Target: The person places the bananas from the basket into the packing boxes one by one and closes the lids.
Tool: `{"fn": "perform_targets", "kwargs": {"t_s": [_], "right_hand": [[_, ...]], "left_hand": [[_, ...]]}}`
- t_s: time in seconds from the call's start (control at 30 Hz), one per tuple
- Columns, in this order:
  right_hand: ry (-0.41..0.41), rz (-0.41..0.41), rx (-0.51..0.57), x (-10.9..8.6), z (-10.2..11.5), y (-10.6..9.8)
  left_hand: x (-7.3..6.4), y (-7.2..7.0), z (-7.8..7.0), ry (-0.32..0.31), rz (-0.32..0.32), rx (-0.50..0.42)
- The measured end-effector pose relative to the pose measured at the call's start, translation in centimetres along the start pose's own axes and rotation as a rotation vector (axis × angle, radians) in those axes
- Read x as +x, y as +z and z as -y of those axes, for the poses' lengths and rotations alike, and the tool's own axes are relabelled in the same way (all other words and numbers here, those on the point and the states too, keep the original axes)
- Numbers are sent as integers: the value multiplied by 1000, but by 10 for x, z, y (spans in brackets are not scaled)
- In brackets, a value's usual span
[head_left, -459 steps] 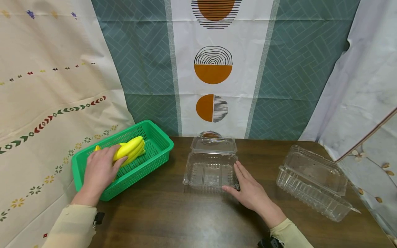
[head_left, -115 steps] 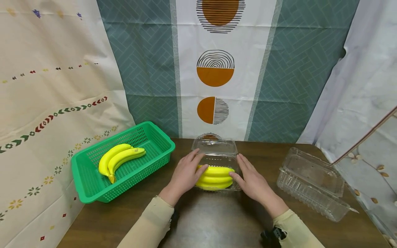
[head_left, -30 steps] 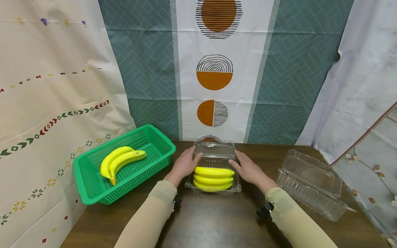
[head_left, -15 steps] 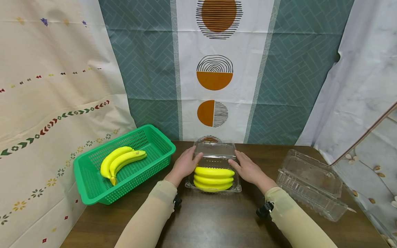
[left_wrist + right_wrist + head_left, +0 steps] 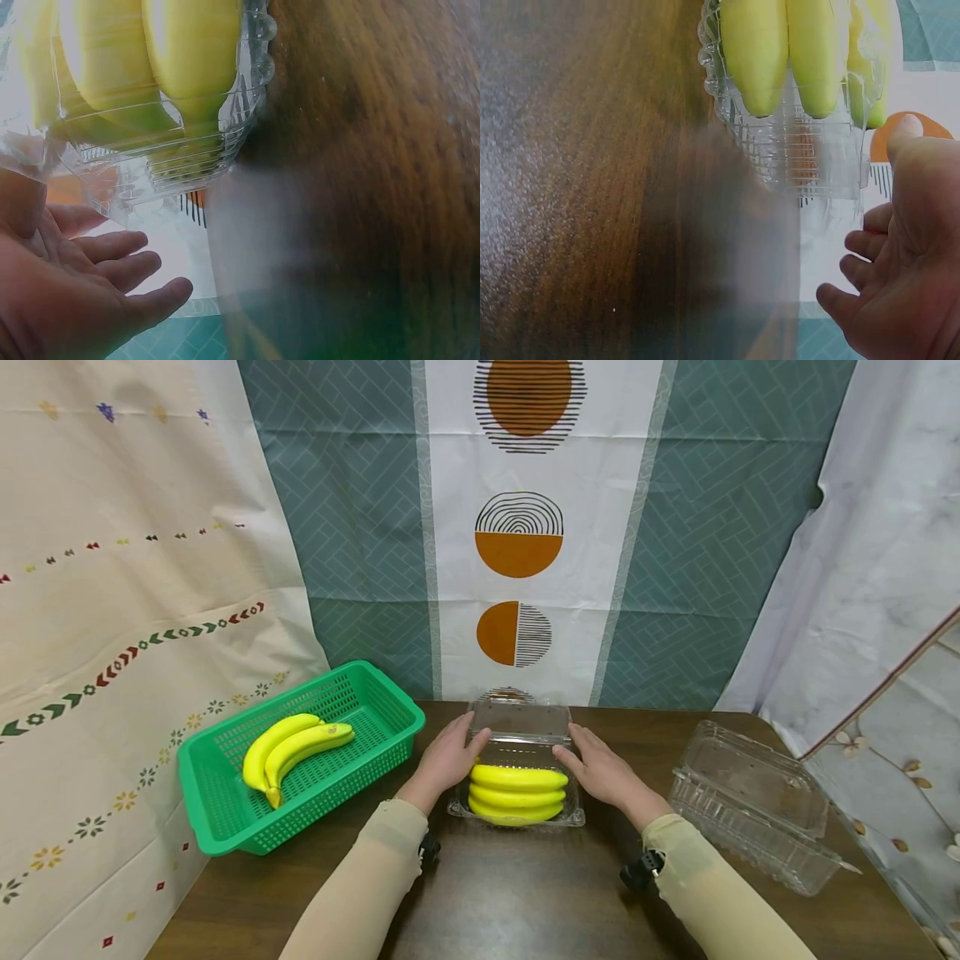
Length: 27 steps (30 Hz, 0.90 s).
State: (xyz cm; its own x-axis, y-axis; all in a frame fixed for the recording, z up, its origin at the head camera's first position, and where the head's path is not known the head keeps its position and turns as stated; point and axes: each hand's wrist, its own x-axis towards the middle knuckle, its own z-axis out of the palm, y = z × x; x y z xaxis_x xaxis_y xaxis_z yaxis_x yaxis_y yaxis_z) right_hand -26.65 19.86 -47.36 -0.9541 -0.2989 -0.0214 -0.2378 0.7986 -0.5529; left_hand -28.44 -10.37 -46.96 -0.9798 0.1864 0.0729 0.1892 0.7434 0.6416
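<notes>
A bunch of yellow bananas (image 5: 517,793) lies crosswise in a clear plastic clamshell container (image 5: 576,817) at the table's middle. The container's lid (image 5: 521,720) is folded back toward the curtain. At its left rear side is my left hand (image 5: 447,755), the thumb reaching over the rim near the hinge. My right hand (image 5: 603,770) mirrors it on the right. Both wrist views show relaxed, slightly bent fingers next to the container's ends, gripping nothing. Whether the fingertips touch the plastic is hard to tell.
To the left, a green basket (image 5: 337,800) holds another bunch of bananas (image 5: 307,746). A second clear clamshell container (image 5: 757,806) stands at the right with its lid raised. Patterned curtains (image 5: 360,527) hang behind the brown wooden table (image 5: 517,893) and along its sides.
Since the earliest frame, my left hand has moved one banana bunch from the basket into the middle container. Later both hands slid back toward its hinge. Over the last second they are still.
</notes>
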Motion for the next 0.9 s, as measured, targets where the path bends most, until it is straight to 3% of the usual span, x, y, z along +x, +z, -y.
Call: {"fn": "perform_targets", "kwargs": {"t_s": [0.5,0.9], "right_hand": [[-3,-26,19,-4,2,-2],[-12,-81,43,-6,1,-2]], "left_hand": [[-4,-2,0,2,-8,-50],[-4,-5,2,39,-57,-97]]}}
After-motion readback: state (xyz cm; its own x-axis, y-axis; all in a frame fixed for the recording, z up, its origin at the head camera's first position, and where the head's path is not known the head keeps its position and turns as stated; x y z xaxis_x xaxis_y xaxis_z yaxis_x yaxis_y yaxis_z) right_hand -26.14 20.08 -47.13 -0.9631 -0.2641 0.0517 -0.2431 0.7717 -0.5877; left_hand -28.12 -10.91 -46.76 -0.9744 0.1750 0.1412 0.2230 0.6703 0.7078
